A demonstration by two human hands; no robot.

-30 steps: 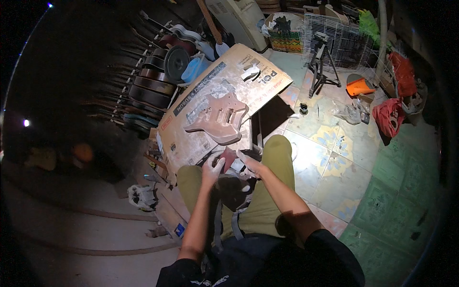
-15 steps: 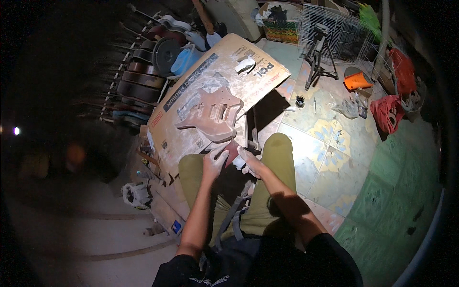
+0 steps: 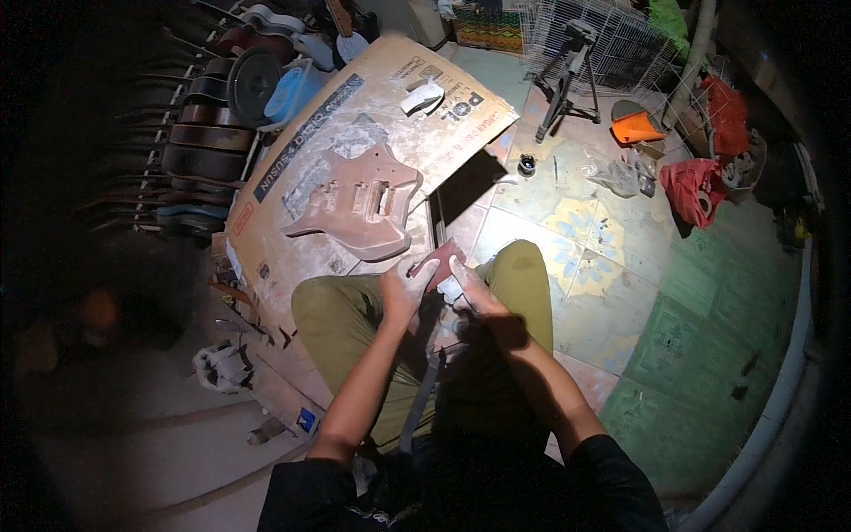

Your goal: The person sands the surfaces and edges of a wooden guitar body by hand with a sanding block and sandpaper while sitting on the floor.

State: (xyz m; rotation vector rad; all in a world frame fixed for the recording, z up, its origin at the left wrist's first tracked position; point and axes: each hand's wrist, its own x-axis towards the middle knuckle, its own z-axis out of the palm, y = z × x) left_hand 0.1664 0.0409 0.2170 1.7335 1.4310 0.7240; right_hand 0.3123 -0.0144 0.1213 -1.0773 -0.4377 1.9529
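Note:
Between my two hands, above my lap, is a dark red sheet of sandpaper (image 3: pixel 446 257). My left hand (image 3: pixel 404 294) is closed on its left side, thumb on top. My right hand (image 3: pixel 475 291) pinches its right side, and beneath that thumb shows a small white piece (image 3: pixel 450 289) whose kind I cannot make out. Both hands look dusty. Just beyond them, a bare reddish-brown electric guitar body (image 3: pixel 365 229) with routed cavities lies flat on a dusty cardboard sheet (image 3: pixel 306 208). Neither hand touches the guitar body.
A white curved piece (image 3: pixel 423 98) lies on the cardboard's far part. Several guitars (image 3: pixel 208 137) stand racked at the left, beside a blue basin (image 3: pixel 291 93). On the tiled floor (image 3: pixel 612 253) at right are a black tripod (image 3: pixel 567 80), a small jar (image 3: pixel 527 165), an orange container (image 3: pixel 636 129) and red bags (image 3: pixel 693 191).
The view has shifted, so the guitar body and cardboard sit farther left in the picture. My hands still grip the sandpaper, which is tilted differently, its far edge raised.

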